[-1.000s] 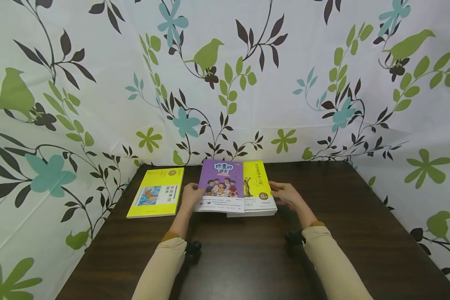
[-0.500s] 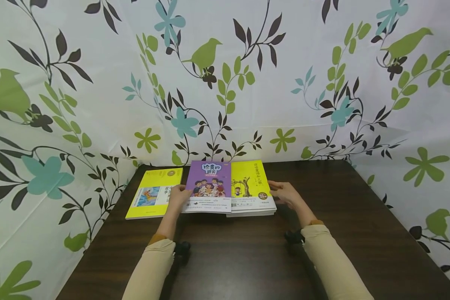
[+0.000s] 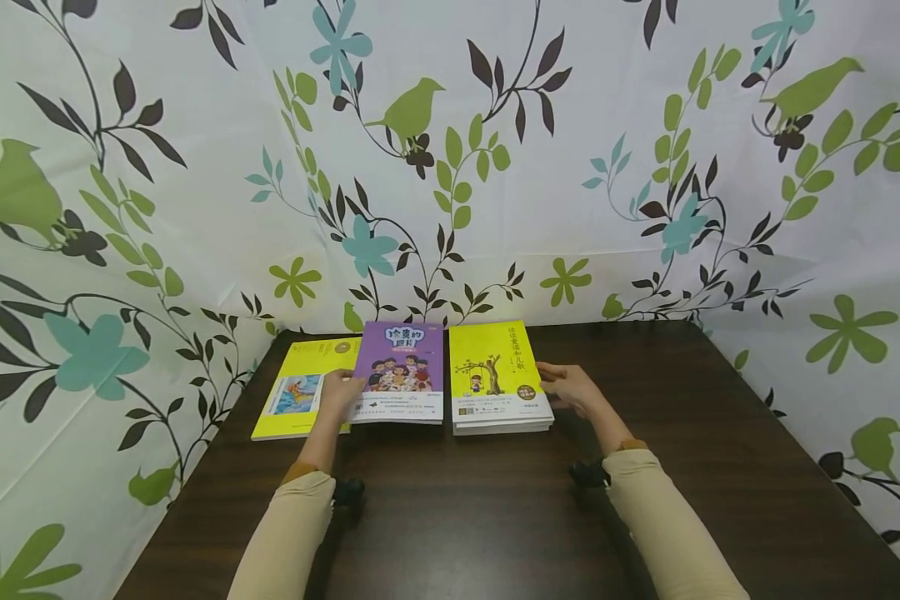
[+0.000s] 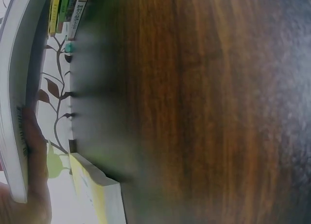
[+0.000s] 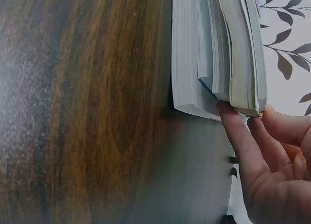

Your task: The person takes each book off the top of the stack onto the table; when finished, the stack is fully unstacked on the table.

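Head view shows my left hand (image 3: pixel 341 392) pinching the purple book (image 3: pixel 399 360) just left of the book stack (image 3: pixel 495 367), whose corner my right hand (image 3: pixel 574 388) pinches; the lifted book probably handles light, bendy and slick, best gripped mid-edge.

I get soft, even light in the head view — faint sheen on the tabletop (image 3: pixel 480 508) — while both wrist feeds show pale glare along one edge.

Your head camera looks forward and down. Your wrist cameras, set close, look across the same wood-grain tabletop (image 3: pixel 465 517).
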`<act>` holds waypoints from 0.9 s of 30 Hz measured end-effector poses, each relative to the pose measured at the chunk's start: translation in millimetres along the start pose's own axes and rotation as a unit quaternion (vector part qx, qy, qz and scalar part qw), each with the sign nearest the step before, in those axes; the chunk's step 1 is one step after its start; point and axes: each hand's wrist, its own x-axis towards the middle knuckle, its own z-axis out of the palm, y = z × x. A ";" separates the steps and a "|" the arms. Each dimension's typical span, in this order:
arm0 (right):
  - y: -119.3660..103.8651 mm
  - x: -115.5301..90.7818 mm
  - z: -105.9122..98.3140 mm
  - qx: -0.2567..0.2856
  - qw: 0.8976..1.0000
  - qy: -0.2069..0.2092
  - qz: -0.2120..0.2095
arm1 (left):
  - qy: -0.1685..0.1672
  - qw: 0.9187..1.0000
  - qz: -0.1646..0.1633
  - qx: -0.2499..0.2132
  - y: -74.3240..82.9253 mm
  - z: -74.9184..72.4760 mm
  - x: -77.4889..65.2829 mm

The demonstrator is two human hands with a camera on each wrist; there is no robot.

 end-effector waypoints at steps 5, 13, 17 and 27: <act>1.1 0.2 -0.4 -0.002 1.000 0.002 -0.003 | 0.001 1.000 -0.003 -0.001 -5.7 4.8 3.3; 3.9 0.8 2.0 0.006 1.000 -0.004 -0.003 | 0.014 1.000 -0.001 0.021 -17.3 17.9 4.8; 2.2 -0.4 2.1 0.009 1.000 0.000 0.001 | 0.015 0.998 0.029 0.044 -20.0 23.4 4.2; -0.4 -1.4 2.4 0.010 1.000 -0.002 -0.005 | 0.027 0.988 0.042 0.143 -12.2 30.0 0.4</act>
